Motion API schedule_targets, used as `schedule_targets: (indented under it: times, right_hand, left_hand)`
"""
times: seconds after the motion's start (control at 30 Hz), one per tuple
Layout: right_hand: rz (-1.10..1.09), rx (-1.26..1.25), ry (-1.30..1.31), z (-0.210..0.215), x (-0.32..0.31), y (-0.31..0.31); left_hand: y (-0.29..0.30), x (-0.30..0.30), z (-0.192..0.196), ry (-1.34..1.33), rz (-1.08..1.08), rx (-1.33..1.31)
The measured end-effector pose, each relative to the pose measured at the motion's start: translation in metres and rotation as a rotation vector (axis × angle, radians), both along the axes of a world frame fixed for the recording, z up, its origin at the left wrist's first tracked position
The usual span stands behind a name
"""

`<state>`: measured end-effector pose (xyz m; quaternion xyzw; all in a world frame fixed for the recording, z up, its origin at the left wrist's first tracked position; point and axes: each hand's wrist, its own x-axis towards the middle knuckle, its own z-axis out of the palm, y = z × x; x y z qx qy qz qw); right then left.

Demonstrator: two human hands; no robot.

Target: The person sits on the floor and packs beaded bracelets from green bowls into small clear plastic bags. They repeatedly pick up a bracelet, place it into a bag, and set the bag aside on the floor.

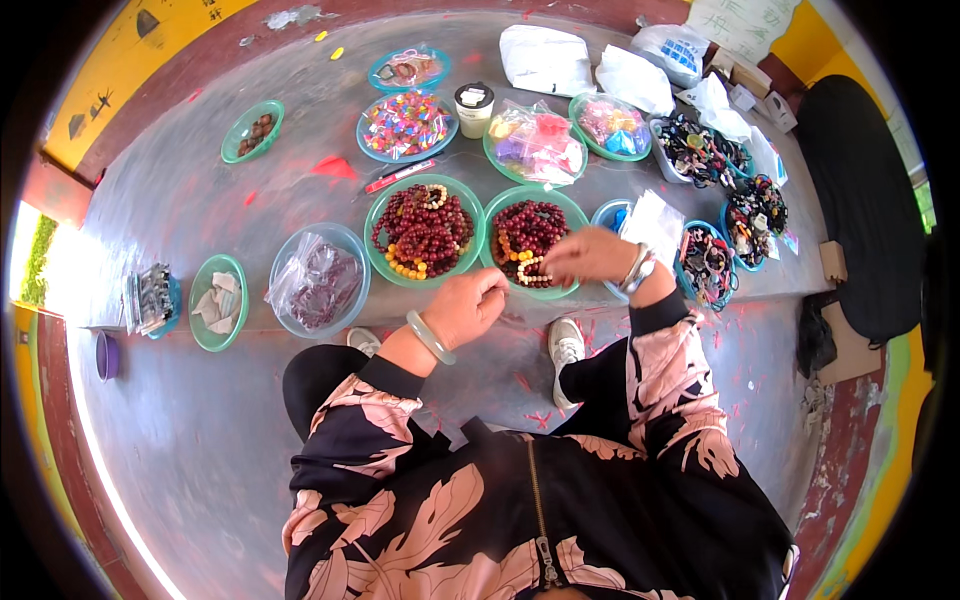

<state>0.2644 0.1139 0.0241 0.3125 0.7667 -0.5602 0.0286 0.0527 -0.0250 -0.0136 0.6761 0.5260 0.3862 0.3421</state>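
I'm looking down on a grey concrete floor (200,420) spread with bowls of beads. My left hand (468,305) hangs just near the rim of the round green plastic bowl of dark red beads (425,232), its fingers (492,287) drawn together as if pinching something fine; I can't make out a thread or bead between them. My right hand (592,254) is over the near edge of the second green bowl of dark red beads (530,235), fingers closed too, tips pointing left toward the other hand. Whatever runs between the two hands is too thin to see.

By my reading, the stringing is well under way but far from over: both red-bead bowls sit heaped, with yellow and cream beads along their near sides. To the right, the blue bowls of finished dark bracelets (708,262) look full, so plenty is done. On the left, a clear bowl with a bag of purple beads (318,277) looks unopened, and a small green bowl of white scraps (218,300) sits beside it. Far back, a blue bowl of bright mixed beads (405,125) and a white-lidded cup (474,105) look untouched.
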Motion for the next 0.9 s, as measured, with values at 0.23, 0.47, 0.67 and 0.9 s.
schedule_targets:
  times: [0.23,0.47,0.67,0.9]
  right_hand:
    - [-0.34,0.559,-0.16,-0.042,0.025,0.056]
    - [-0.031,0.715,-0.34,-0.105,-0.026,0.07]
    - [0.068,0.723,-0.5,-0.159,-0.053,0.083]
    - [0.072,0.767,-0.631,-0.162,-0.077,0.076]
  left_hand:
    - [-0.002,0.006,-0.003,0.105,-0.112,-0.015]
    - [-0.004,0.002,-0.019,0.233,-0.19,-0.032]
    - [0.001,0.002,-0.022,0.288,-0.231,-0.079]
    - [0.004,0.003,-0.018,0.31,-0.239,-0.096]
